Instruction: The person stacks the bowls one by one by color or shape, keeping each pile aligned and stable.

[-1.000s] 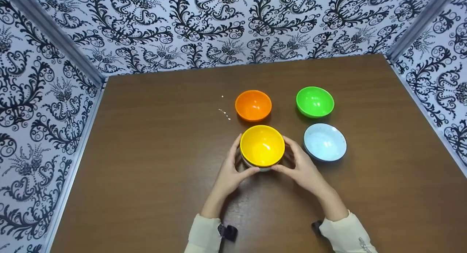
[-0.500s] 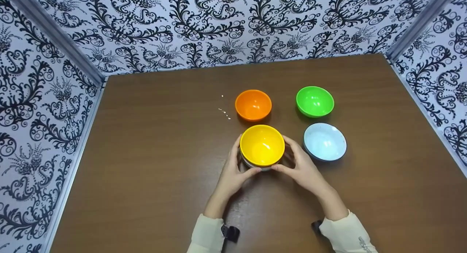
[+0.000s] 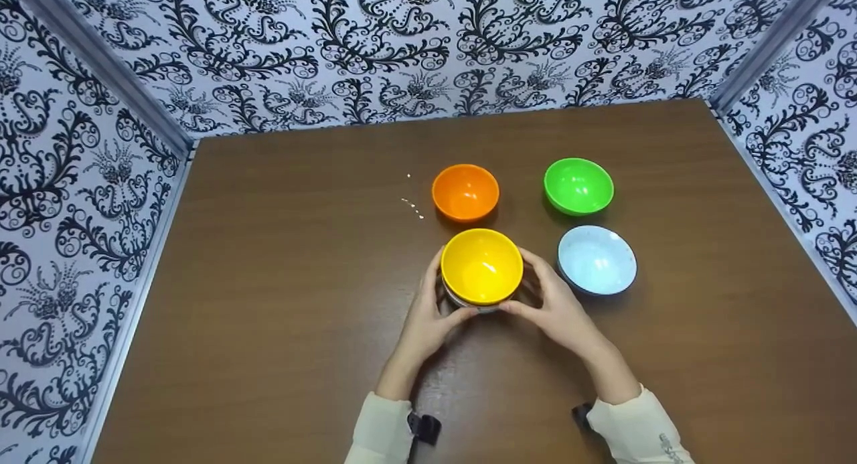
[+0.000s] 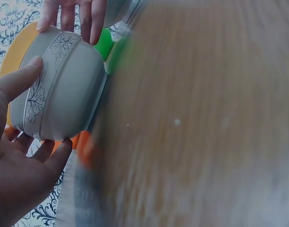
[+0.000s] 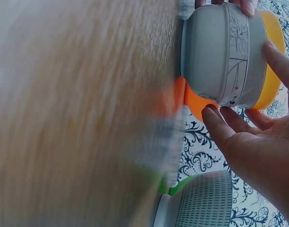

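Note:
In the head view a yellow bowl (image 3: 482, 266) sits on top of a pale grey bowl (image 4: 76, 90), whose side carries a band of leaf drawings. My left hand (image 3: 425, 320) holds the grey bowl from the left, thumb at the near side and fingers round the far side. From the right, my right hand (image 3: 559, 310) grips the same bowl in a mirrored way, its thumb close to the left one. Both wrist views show the fingertips on the grey bowl's wall, below the yellow rim. The grey bowl's base stands at the tabletop.
An orange bowl (image 3: 465, 193) stands just behind the stack. To the right are a green bowl (image 3: 578, 186) and, nearer, a light blue bowl (image 3: 597, 260) with a dashed outer pattern. Small white flecks (image 3: 412, 207) lie on the brown table (image 3: 268, 283); patterned walls enclose it.
My left wrist and forearm have shifted slightly to the right. The bowls and my right hand look the same as before.

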A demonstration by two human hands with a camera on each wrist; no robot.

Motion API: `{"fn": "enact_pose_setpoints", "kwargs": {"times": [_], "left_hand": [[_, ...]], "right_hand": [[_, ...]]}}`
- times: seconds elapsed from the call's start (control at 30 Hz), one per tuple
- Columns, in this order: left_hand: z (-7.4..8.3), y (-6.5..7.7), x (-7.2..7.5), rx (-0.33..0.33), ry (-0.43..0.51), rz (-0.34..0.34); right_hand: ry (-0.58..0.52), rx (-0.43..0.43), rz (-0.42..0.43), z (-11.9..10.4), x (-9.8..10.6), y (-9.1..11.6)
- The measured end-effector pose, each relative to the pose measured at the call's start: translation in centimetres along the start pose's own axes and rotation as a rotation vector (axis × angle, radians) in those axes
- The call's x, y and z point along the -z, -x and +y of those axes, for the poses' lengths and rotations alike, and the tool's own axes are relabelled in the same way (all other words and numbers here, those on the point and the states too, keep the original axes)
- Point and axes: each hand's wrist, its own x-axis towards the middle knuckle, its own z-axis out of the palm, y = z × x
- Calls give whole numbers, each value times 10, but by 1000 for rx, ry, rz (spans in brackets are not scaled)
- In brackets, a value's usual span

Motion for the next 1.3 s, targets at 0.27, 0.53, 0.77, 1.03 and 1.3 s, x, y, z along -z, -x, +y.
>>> {"fn": "enact_pose_setpoints", "kwargs": {"times": [0.27, 0.53, 0.77, 1.03, 1.3], "left_hand": [[-1, 0, 0, 9, -11, 2], [-2, -1, 0, 20, -13, 6], [0, -1, 0, 38, -16, 3], [-2, -1, 0, 43, -11, 3], [-1, -1, 0, 43, 5, 7]], "right_hand": [[44, -7, 24, -2, 7, 3], [5, -10, 45, -5, 15, 5], [3, -11, 63, -8, 21, 8], [5, -6, 82, -11, 27, 10], [-2, -1, 102, -10, 30, 11]]}}
